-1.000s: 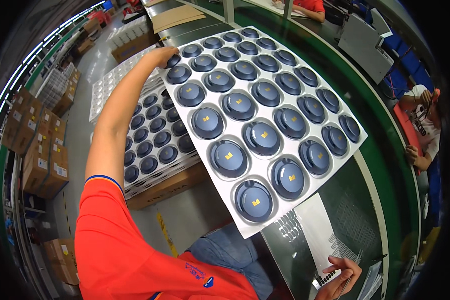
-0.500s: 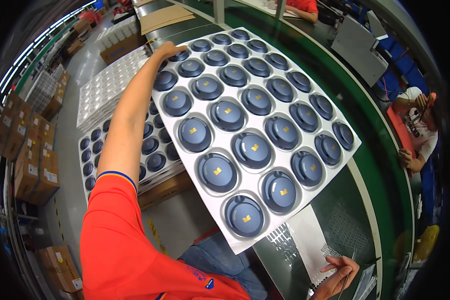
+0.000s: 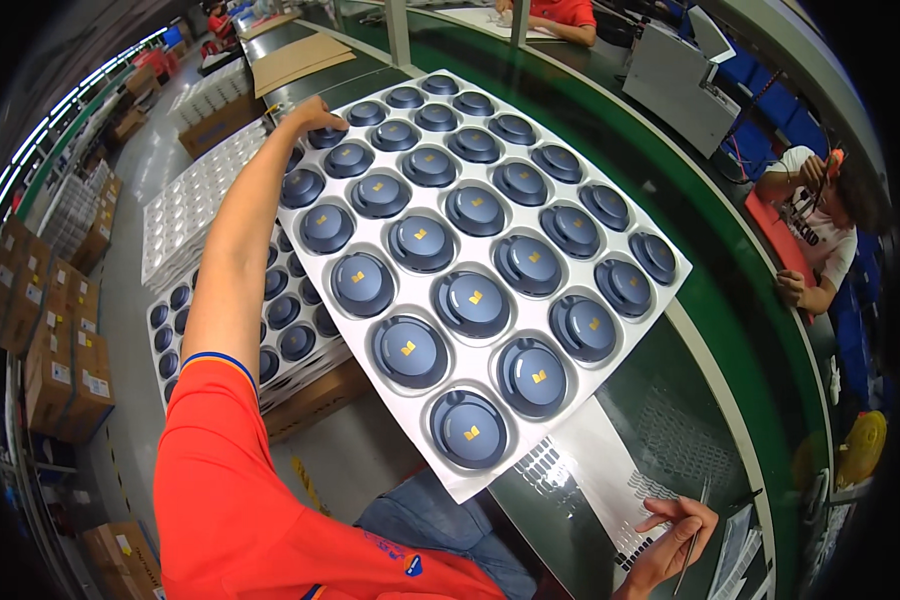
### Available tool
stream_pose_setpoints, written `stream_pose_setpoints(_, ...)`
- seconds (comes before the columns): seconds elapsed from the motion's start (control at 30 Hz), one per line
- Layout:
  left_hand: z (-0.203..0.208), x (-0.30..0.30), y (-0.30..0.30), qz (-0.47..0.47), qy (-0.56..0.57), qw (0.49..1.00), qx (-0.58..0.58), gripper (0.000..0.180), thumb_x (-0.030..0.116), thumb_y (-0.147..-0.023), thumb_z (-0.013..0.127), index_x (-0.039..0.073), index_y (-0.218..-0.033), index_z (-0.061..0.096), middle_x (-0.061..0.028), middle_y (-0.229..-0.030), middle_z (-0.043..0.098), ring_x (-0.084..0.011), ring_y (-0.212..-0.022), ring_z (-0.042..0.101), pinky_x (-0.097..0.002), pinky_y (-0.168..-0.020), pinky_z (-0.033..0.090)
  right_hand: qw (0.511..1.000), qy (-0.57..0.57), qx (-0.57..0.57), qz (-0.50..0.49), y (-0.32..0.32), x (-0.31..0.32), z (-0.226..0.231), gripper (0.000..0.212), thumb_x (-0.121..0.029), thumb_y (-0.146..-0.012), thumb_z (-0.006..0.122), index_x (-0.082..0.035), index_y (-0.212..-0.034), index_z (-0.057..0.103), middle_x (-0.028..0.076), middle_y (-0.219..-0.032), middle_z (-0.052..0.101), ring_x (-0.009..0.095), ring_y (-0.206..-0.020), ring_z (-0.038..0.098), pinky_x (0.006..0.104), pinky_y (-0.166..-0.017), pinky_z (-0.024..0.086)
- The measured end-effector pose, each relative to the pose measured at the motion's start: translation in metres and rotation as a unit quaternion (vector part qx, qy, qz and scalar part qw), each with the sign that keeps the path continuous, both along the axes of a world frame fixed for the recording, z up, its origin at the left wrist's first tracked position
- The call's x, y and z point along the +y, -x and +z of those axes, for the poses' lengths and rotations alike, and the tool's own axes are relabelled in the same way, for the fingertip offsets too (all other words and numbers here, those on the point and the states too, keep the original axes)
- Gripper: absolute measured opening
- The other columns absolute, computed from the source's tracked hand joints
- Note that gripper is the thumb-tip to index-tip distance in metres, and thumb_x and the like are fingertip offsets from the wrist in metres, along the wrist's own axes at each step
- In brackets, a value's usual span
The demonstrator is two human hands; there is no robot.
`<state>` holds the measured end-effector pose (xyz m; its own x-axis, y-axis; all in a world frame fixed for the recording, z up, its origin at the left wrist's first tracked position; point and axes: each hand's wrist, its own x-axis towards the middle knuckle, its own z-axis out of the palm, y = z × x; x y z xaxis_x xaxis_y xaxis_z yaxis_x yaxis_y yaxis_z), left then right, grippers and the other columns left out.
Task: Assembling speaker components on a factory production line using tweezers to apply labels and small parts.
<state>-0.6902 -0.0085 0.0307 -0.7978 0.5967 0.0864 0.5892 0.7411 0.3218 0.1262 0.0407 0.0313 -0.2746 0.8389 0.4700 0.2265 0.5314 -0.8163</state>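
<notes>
My left hand (image 3: 315, 116) grips the far left edge of a large white moulded tray (image 3: 454, 482), its fingers curled at the rim. Rows of round dark-blue cups (image 3: 472, 302), each with a small gold mark, sit in the tray's pockets. The tray lies at an angle over the green-topped workbench (image 3: 620, 385). At the lower right, my right hand (image 3: 675, 540) is closed around thin metal tweezers (image 3: 688, 562), apart from the tray. Beside that hand lies a white sheet (image 3: 595, 455) with small dark stickers in rows near it.
More filled trays (image 3: 295, 340) are stacked to the left under my arm, with pale trays (image 3: 195, 215) behind them. Cardboard boxes (image 3: 65, 370) stand at far left. A green conveyor belt (image 3: 690, 200) curves past the bench; a co-worker (image 3: 815, 220) sits beyond it, near a grey machine (image 3: 680, 85).
The view has turned slightly, so the tray and surroundings appear farther left. My left hand keeps its grip on the tray edge; my right hand still holds the tweezers in nearly the same place.
</notes>
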Motion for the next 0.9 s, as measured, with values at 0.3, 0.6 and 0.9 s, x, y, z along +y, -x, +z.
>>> stream_pose_setpoints(0.3,0.046,-0.009,-0.054,-0.044,-0.111,0.991,0.065,0.047,0.026,-0.059,0.086,-0.004,-0.091,0.071,-0.0165,-0.085,0.070,-0.0211,-0.077,0.067,-0.0336,-0.071,0.052,0.999,-0.022,0.025,0.011,-0.012,-0.009,0.012,0.036,-0.034,-0.105,0.032,-0.002,-0.102,0.048,0.015,-0.072,0.065,0.012,-0.044,0.052,0.0204,-0.047,0.042)
stream_pose_setpoints(0.6,0.093,-0.023,-0.399,-0.248,-0.451,0.728,-0.454,0.043,0.014,-0.086,0.069,-0.004,-0.121,0.052,-0.0112,-0.109,0.065,-0.0166,-0.092,0.067,-0.0261,-0.080,0.053,0.997,0.020,0.069,0.038,-0.046,-0.033,0.038,0.050,-0.048,-0.101,0.033,-0.001,-0.106,0.049,0.018,-0.065,0.063,0.014,-0.039,0.048,0.0209,-0.044,0.038)
stream_pose_setpoints(0.9,-0.008,-0.026,-0.639,-0.165,-0.341,0.524,-0.763,0.051,0.003,-0.087,0.066,-0.007,-0.129,0.040,-0.0134,-0.118,0.057,-0.0195,-0.105,0.061,-0.0346,-0.094,0.050,0.977,0.143,0.068,0.145,-0.091,-0.012,0.021,0.051,-0.040,-0.101,0.041,0.004,-0.123,0.055,0.016,-0.082,0.063,0.014,-0.061,0.057,0.0245,-0.053,0.048)
